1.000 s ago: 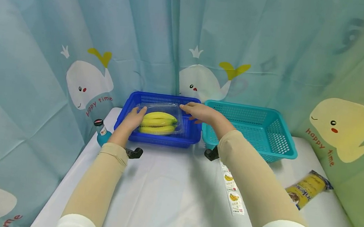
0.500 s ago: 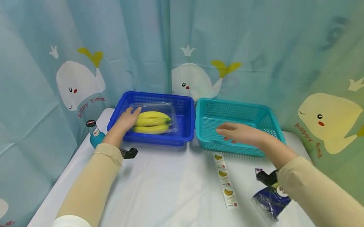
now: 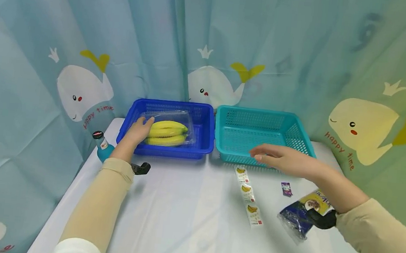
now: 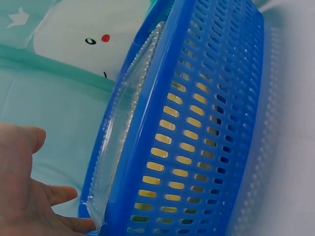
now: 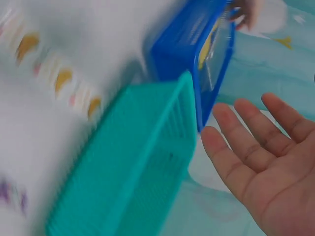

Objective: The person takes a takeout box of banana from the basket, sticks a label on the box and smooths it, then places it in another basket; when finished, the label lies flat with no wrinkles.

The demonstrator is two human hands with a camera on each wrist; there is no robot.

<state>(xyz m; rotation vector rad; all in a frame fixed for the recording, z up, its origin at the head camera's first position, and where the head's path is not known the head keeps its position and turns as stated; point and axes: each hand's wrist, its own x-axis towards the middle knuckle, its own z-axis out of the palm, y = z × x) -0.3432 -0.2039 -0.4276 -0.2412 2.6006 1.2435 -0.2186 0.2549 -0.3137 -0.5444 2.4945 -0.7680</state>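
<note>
A clear plastic box (image 3: pixel 190 121) of yellow bananas (image 3: pixel 166 133) lies in the blue basket (image 3: pixel 200 154). My left hand (image 3: pixel 138 131) is at the basket's left side, near the box. In the left wrist view its fingertips (image 4: pixel 83 225) reach the box's corner at the blue rim, with thumb and fingers apart. My right hand (image 3: pixel 285 158) hovers over the front right of the teal basket (image 3: pixel 255 126). The right wrist view shows that palm (image 5: pixel 275 177) with its fingers extended and nothing in them.
A strip of banana-printed labels (image 3: pixel 246 193) lies in front of the teal basket. Right of it are a small purple packet (image 3: pixel 287 189) and a blue-and-yellow bag (image 3: pixel 295 216). A teal bottle (image 3: pixel 104 149) stands left of the blue basket. Curtains hang behind.
My right hand has left the box's right corner and moved right, across the teal basket to its front. The left hand stays by the box. The head view has shifted slightly.
</note>
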